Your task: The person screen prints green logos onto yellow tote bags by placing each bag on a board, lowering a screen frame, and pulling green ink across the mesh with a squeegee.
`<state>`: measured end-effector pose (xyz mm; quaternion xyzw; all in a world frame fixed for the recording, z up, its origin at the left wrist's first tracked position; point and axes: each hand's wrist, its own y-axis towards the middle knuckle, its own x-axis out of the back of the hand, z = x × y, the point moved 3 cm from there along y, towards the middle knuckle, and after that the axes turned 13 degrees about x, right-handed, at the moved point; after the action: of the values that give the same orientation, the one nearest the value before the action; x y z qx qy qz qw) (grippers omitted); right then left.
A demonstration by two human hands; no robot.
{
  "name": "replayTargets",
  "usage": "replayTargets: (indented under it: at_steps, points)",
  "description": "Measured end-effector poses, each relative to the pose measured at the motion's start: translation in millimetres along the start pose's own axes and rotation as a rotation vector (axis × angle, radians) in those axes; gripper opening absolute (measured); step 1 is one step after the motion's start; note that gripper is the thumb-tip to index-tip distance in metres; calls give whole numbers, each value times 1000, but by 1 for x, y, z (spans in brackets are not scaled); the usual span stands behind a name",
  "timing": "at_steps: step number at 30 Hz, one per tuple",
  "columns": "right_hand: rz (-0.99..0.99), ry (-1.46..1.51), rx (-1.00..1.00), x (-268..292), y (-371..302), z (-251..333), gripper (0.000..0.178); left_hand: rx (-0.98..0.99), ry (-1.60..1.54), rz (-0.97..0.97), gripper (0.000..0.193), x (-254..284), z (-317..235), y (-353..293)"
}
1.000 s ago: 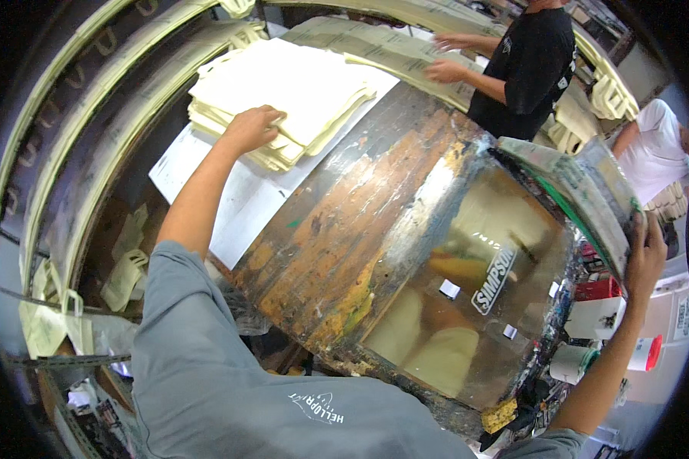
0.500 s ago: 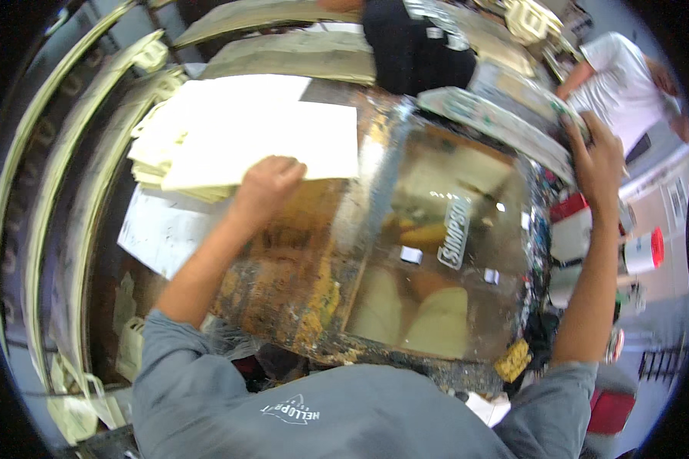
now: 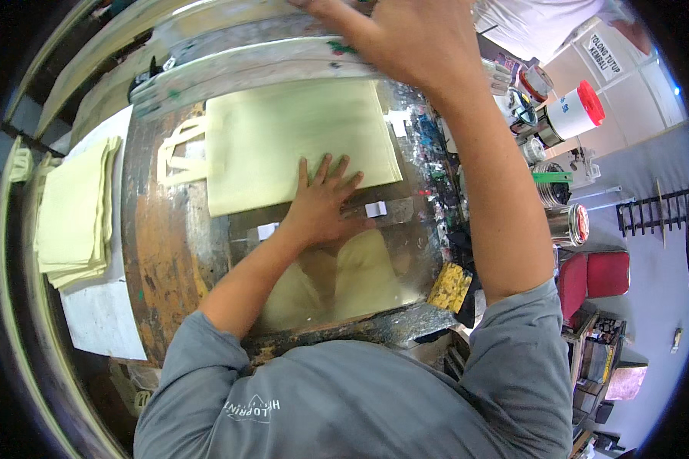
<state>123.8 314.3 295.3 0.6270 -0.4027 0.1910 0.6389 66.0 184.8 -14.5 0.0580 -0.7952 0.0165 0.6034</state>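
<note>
our left hand [image 3: 323,200] lies flat with its fingers spread, palm pressing the lower edge of a pale yellow cloth tote bag [image 3: 298,141] that sits on the worn, paint-stained metal-and-glass printing table [image 3: 161,252]. the hand closes on nothing; it just pins the fabric down. our right hand [image 3: 406,42] reaches up to the long silver-framed printing screen [image 3: 237,65] hinged above the bag, fingers curled over its near rail in a grasp, though the fingertips sit out of sight behind the frame.

the bag lies in the middle of the table with its handles [image 3: 177,153] pointing to our left, just under the raised frame. a stack of folded pale yellow bags [image 3: 73,210] rests on a white sheet [image 3: 99,321] well to the left, and a white canister with a red lid [image 3: 578,111] stands off to the right among paint tins.

we judge that the risk lies in the flat hand: if the frame drops while our fingers rest on the cloth, they get caught beneath it. a loose press could also let the bag slide or wrinkle, so it ends up crooked under the screen.
</note>
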Motion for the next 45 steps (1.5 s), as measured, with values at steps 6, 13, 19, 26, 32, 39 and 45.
replayTargets:
  at_steps: [6,13,19,26,32,39,45]
  points:
    - [-40,-61,37,-2,0,0,70,-5,-17,-48,117,-11,-27,-20]
    - [24,-47,1,6,7,8,71,2,-162,-76,114,17,-24,-36]
    - [-98,-166,123,-7,-24,17,59,362,-1493,-582,84,134,73,-55]
    - [489,87,-54,-68,-128,32,67,596,-1165,-419,116,93,74,-128]
    - [578,166,-107,-72,-156,58,66,552,-413,-526,124,25,99,-160]
    - [415,-26,-114,-99,-199,99,48,543,-478,-514,129,25,94,-161]
    - [265,-142,-45,-180,-154,33,46,495,-440,-541,129,29,95,-158]
